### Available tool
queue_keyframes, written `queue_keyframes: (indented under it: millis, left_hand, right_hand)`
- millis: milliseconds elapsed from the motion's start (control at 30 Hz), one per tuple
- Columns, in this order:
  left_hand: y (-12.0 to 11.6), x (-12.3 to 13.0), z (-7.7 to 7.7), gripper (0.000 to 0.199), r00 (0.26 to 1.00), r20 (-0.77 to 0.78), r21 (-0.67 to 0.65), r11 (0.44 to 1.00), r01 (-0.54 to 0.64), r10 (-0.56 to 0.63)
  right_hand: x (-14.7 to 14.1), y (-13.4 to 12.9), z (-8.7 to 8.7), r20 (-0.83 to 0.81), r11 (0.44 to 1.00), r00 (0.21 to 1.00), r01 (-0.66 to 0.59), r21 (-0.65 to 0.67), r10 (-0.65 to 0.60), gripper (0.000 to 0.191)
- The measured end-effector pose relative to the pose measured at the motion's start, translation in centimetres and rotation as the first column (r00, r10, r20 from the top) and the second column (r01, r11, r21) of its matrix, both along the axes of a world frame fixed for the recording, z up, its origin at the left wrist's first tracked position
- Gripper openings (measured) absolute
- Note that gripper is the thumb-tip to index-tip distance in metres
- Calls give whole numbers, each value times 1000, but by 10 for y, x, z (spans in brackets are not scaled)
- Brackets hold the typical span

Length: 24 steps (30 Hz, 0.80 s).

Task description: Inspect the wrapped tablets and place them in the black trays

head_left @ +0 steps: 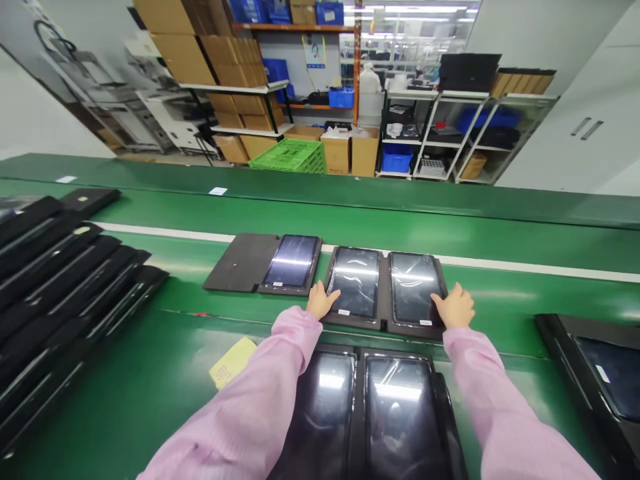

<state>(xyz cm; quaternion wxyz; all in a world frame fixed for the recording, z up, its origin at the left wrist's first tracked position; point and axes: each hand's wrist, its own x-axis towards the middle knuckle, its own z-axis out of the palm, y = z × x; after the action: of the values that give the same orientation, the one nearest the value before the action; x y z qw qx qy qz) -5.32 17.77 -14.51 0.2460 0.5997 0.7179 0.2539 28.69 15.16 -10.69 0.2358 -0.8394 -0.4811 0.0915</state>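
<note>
A black foam tray [384, 293] with two film-covered display panels, a left panel [354, 283] and a right panel [415, 287], lies on the green belt before me. My left hand [321, 301] grips its left edge, thumb on top. On the opposite edge is my right hand [455, 307], its thumb over the rim and its other fingers along the outer side. Just left of it sits another tray [240, 263] with one panel [293, 261] in its right half. Nearer to me, a stack of trays shows two more glossy panels [400, 413], partly covered by my left sleeve.
Many black trays [65, 300] lean in overlapping rows at the left. A yellow paper [233, 362] lies beside my left forearm. At the right edge rests another tray with a panel [615, 373]. Beyond the green ledge [300, 190] stand a green crate [290, 155], cartons and shelves.
</note>
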Motion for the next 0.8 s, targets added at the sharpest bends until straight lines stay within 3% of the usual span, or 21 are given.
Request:
queue_keyframes:
  millis: [67,100,200,267,300,400,500,633,733,800]
  left_hand:
    - [-25,-13,6,52,999,23,10,1000,23,-24]
    - [-44,-22,9,49,999,37,19,999,38,-39]
    - [-126,-48,11,37,993,73,41,995,89,-92]
    - [-186,-63,6,32,984,86,41,988,151,-154]
    - [-214,-69,1,29,976,90,36,980,198,-200]
    - [-275,-81,-20,28,929,69,37,932,361,-363]
    - [-298,-85,-41,30,921,94,83,925,371,-378]
    - [-294,-83,-52,27,957,215,105,979,174,-193]
    - [-286,-86,-48,49,932,359,21,998,53,-57]
    - [-283,-93,-41,63,879,476,-58,998,20,10]
  right_hand:
    - [-23,-16,8,69,978,977,-207,36,204,60]
    - [-38,-26,8,85,939,938,-341,37,337,48]
    - [-93,-61,-5,75,732,730,-681,7,679,19]
    - [-129,-81,-20,61,623,621,-782,-12,781,15]
    - [-144,-89,-27,59,599,597,-801,-20,800,15]
    - [-173,-101,-45,62,604,601,-796,-34,797,13]
    - [-180,-103,-51,73,635,633,-772,-16,771,17]
    - [-187,-115,-46,114,646,645,-762,35,755,19]
    - [-202,-158,-30,106,554,555,-831,40,825,19]
    - [-210,-203,-13,47,430,431,-902,40,901,19]
